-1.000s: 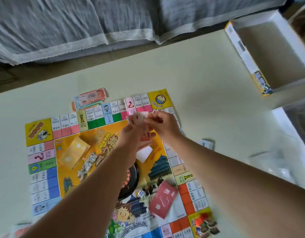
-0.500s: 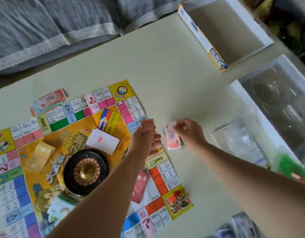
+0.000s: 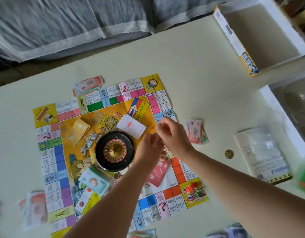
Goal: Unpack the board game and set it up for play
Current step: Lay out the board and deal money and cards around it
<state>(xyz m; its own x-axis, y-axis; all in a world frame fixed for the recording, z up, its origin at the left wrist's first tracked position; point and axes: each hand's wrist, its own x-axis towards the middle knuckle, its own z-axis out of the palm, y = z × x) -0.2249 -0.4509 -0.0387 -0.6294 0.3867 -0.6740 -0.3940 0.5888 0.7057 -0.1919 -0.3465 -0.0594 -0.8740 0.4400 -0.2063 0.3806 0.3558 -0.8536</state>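
Note:
The game board (image 3: 50, 170) lies flat on the table, with a black roulette wheel (image 3: 114, 150) at its centre. My hands meet over its right part. My left hand (image 3: 150, 148) grips a small stack of banknotes, mostly hidden behind its back. My right hand (image 3: 172, 134) has curled fingers and pinches the top banknote of that stack. A pile of banknotes (image 3: 195, 131) lies just right of the board. Other banknote piles sit beyond the far edge (image 3: 88, 85), at the near left (image 3: 36, 208) and on the board (image 3: 95, 181).
White (image 3: 131, 126), yellow (image 3: 78, 131) and red (image 3: 158, 172) card stacks lie on the board. A gold coin (image 3: 229, 154), a bagged rule booklet (image 3: 263, 155) and a clear plastic bin (image 3: 294, 103) are to the right. The open game box (image 3: 234, 42) stands far right.
My right hand left a banknote on the pile right of the board and came back to the stack in my left hand. The view swung left.

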